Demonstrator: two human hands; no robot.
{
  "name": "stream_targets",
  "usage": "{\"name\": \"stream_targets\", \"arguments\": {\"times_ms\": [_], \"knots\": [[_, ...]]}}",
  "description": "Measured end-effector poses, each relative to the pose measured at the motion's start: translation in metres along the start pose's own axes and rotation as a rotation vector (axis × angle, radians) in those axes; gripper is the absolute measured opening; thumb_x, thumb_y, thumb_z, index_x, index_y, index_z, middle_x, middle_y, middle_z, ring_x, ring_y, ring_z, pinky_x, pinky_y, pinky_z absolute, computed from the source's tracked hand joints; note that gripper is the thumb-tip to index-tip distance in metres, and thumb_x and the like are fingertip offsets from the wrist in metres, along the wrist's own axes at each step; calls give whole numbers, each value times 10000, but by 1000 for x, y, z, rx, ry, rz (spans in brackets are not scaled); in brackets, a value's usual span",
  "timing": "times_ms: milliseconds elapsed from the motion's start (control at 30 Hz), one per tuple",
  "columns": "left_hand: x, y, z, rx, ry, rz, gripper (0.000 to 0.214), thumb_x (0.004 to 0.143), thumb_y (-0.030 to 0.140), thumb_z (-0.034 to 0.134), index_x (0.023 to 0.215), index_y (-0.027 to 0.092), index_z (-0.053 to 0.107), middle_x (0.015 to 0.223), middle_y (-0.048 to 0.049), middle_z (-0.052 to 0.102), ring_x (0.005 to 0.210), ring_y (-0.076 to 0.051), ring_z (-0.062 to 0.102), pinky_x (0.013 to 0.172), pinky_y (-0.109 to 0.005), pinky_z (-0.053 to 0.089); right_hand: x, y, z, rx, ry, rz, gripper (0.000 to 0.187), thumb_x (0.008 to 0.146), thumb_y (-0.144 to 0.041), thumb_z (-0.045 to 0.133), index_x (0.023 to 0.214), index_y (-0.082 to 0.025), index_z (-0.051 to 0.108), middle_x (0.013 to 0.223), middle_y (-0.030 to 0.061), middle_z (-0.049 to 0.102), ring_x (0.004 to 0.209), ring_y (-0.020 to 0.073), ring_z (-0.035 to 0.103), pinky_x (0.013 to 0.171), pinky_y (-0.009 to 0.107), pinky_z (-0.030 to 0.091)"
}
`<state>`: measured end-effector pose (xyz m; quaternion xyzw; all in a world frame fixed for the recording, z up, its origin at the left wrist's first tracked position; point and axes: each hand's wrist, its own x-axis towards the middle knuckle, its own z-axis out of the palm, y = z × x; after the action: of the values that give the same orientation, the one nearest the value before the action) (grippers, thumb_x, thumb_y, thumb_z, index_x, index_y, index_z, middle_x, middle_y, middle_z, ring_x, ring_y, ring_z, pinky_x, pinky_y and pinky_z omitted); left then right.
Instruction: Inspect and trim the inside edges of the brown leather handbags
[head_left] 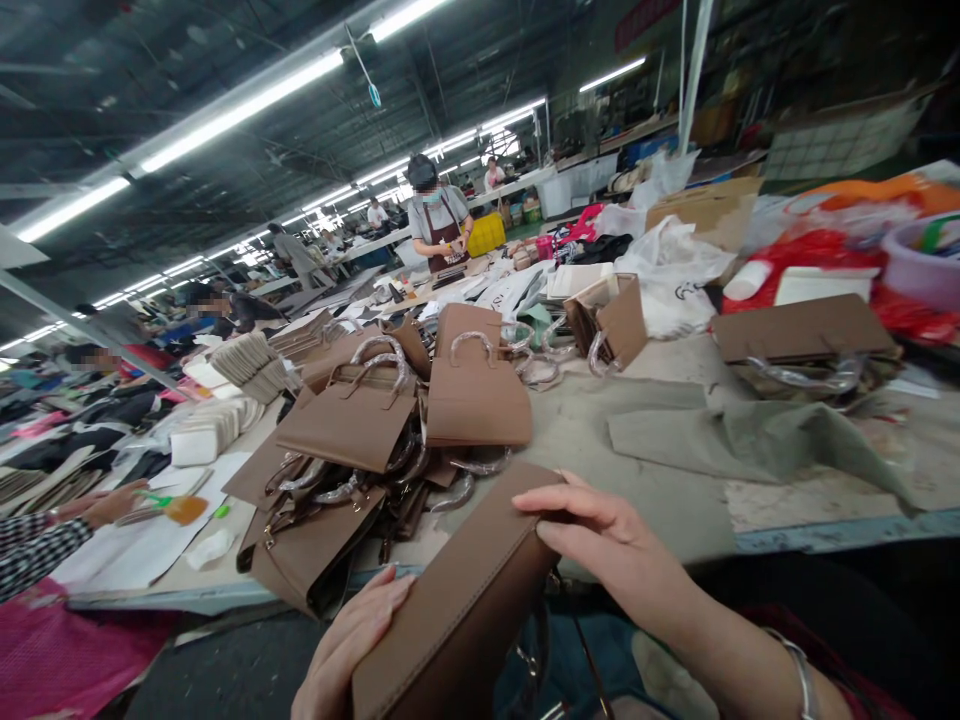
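Observation:
I hold a brown leather handbag (457, 610) tilted over my lap at the table's front edge. My left hand (349, 645) grips its lower left side, fingers wrapped round the edge. My right hand (611, 550) rests on the bag's upper corner, fingers curled over it. A pile of matching brown handbags (360, 430) with plastic-wrapped handles lies on the table just beyond.
A grey cloth (750, 440) covers the worktable (825, 500) to the right. Another brown bag (802, 330) and white plastic bags (675, 260) lie further back. A co-worker's hand (112, 505) in a checked sleeve holds a tool at left. A person in an apron (439, 225) stands far back.

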<state>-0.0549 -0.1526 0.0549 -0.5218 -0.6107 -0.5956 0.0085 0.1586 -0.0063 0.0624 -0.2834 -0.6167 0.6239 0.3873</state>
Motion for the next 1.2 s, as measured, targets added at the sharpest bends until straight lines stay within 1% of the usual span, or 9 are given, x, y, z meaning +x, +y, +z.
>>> {"name": "stream_targets", "arguments": {"times_ms": [100, 200, 300, 467, 567, 700, 900, 1100, 1200], "knots": [[5, -14, -8, 4, -88, -13, 292, 705, 502, 698, 805, 230, 732, 876, -49, 747, 831, -261, 698, 805, -369, 590, 0, -4, 0, -21, 19, 13, 224, 768, -237, 602, 938, -265, 746, 913, 27, 689, 901, 208, 606, 752, 317, 497], [4, -22, -10, 18, -78, -17, 278, 707, 470, 697, 802, 213, 740, 894, -43, 747, 852, -265, 697, 783, -359, 596, 1, -6, 1, 27, 40, 43, 221, 748, -232, 610, 921, -237, 748, 905, 29, 696, 849, 188, 616, 739, 305, 495], [0, -24, -8, 8, -10, -52, 261, 707, 450, 695, 775, 201, 737, 875, -35, 748, 824, -267, 698, 779, -384, 597, 2, -4, 1, 64, 32, 40, 214, 740, -231, 631, 920, -224, 745, 876, 28, 699, 810, 173, 620, 714, 287, 494], [3, -23, -8, 43, -93, -123, 243, 673, 466, 723, 698, 224, 724, 831, -28, 750, 761, -251, 702, 742, -348, 607, 1, -3, 0, 85, 29, 27, 179, 741, -238, 656, 899, -219, 738, 878, 31, 699, 808, 170, 622, 711, 279, 494], [4, -19, -2, 37, -36, -79, 290, 681, 513, 698, 698, 224, 718, 804, -32, 744, 758, -255, 698, 732, -363, 602, 0, -3, -2, 63, 25, 27, 158, 737, -261, 681, 880, -218, 733, 865, 29, 694, 799, 170, 620, 711, 283, 489], [-3, -6, 13, -33, 76, 20, 361, 746, 544, 618, 804, 204, 724, 847, -40, 737, 848, -271, 681, 797, -405, 564, -1, -1, -4, -3, 17, 6, 158, 741, -308, 713, 874, -224, 725, 861, 19, 682, 818, 172, 607, 742, 287, 474], [-7, 10, 30, -75, 174, -10, 356, 767, 521, 612, 798, 181, 711, 829, -52, 720, 843, -267, 669, 820, -428, 543, 1, -2, -2, -56, 64, -26, 162, 827, -355, 624, 793, -206, 679, 786, 0, 637, 771, 157, 572, 699, 257, 438], [-7, 11, 33, -113, 149, -18, 266, 791, 412, 604, 860, 187, 728, 891, -40, 723, 879, -259, 656, 827, -382, 519, 2, -3, 0, -80, 81, 21, 324, 924, -413, 452, 787, -212, 666, 794, -1, 630, 796, 164, 558, 723, 272, 422], [-7, 9, 33, -110, 178, -33, 253, 794, 394, 600, 876, 192, 727, 912, -33, 724, 888, -245, 655, 823, -345, 507, 0, 1, -1, -30, 18, 8, 246, 881, -419, 543, 904, -238, 708, 907, 17, 658, 897, 188, 572, 802, 307, 430]]}}
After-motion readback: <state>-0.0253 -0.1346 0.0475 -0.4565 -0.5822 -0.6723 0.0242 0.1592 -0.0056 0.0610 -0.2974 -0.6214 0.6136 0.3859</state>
